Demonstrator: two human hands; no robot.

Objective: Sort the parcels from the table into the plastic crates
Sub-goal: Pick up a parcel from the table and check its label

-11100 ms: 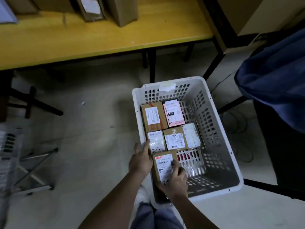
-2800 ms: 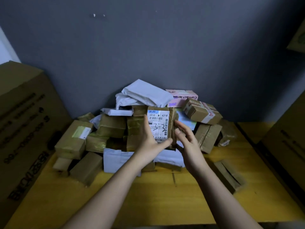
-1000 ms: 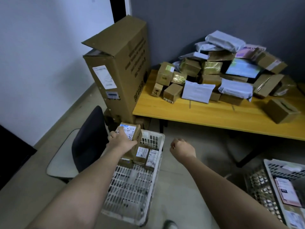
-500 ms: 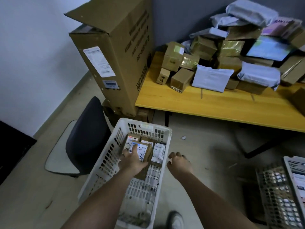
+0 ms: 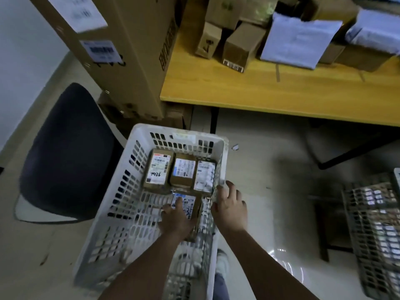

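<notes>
A white plastic crate (image 5: 121,191) stands on the floor below me. Three labelled brown parcels (image 5: 183,169) lie side by side at its far end. Just behind them, my left hand (image 5: 175,219) holds a brown parcel with a white label (image 5: 189,205) low inside the crate, fingers over its top. My right hand (image 5: 229,208) rests with spread fingers on the crate's right rim. The yellow table (image 5: 238,89) beyond carries the pile of brown boxes (image 5: 244,44) and white mailers (image 5: 298,42).
A tall cardboard box (image 5: 129,50) stands against the table's left end, right behind the crate. A dark chair (image 5: 69,152) sits left of the crate. A second crate (image 5: 376,224) stands on the floor at the right edge. My shoe shows by the crate's near corner.
My left hand has lowered the labelled parcel deeper into the crate, behind the row of three. My right hand has come from the air beside the crate onto its right rim.
</notes>
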